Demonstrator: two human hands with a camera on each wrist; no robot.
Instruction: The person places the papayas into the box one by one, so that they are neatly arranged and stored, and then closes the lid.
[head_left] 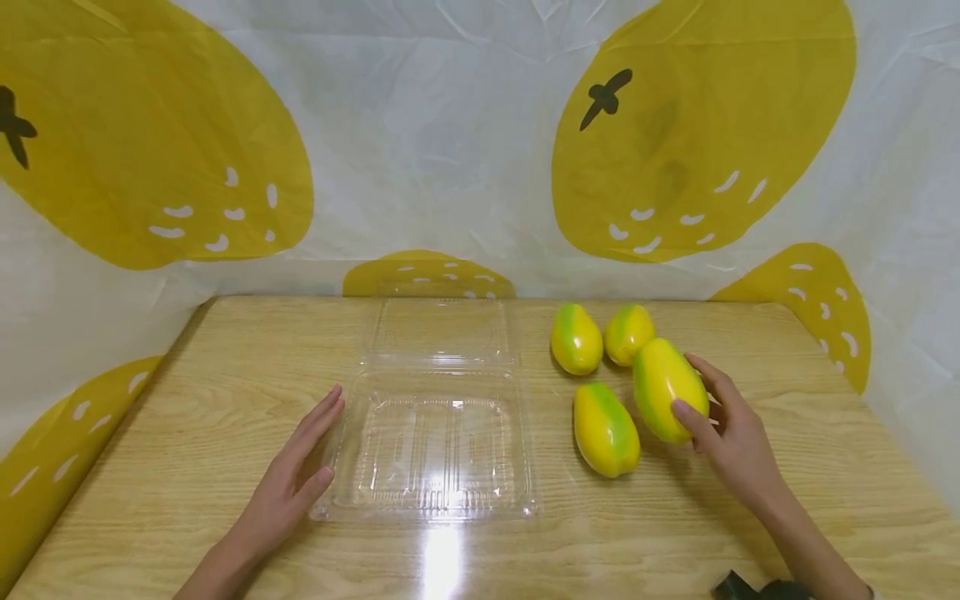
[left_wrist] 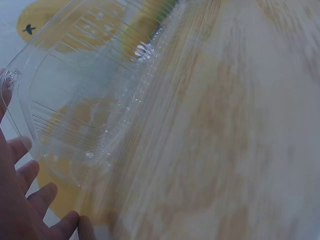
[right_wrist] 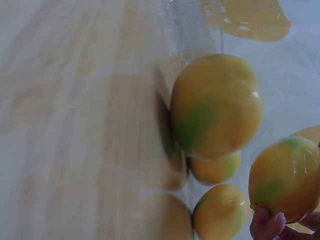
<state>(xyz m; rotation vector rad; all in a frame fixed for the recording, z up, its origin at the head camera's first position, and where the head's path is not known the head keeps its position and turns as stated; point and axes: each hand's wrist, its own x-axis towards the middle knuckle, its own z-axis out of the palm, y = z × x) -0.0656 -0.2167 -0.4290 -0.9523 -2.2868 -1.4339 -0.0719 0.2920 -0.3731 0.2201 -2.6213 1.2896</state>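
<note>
In the head view my right hand (head_left: 738, 442) grips a yellow papaya (head_left: 670, 390) with green streaks, thumb on its near side. The right wrist view shows this held papaya (right_wrist: 286, 180) above the tabletop, fingertips under its lower end. Three similar ones are on the table: a front papaya (head_left: 606, 429), a back-left papaya (head_left: 577, 339) and a smaller-looking back-right papaya (head_left: 628, 335). A clear plastic clamshell box (head_left: 527, 454) lies with its lid (head_left: 442, 333) folded back. Beside its left edge, my left hand (head_left: 277, 496) holds nothing, fingers extended; its fingertips are right at the rim in the left wrist view.
All this stands on a wood-grain table (head_left: 187, 433). Behind it and at the sides hangs a pale cloth (head_left: 442, 125) printed with large yellow fruit. A black object (head_left: 757, 588) shows at the bottom right, near the right forearm.
</note>
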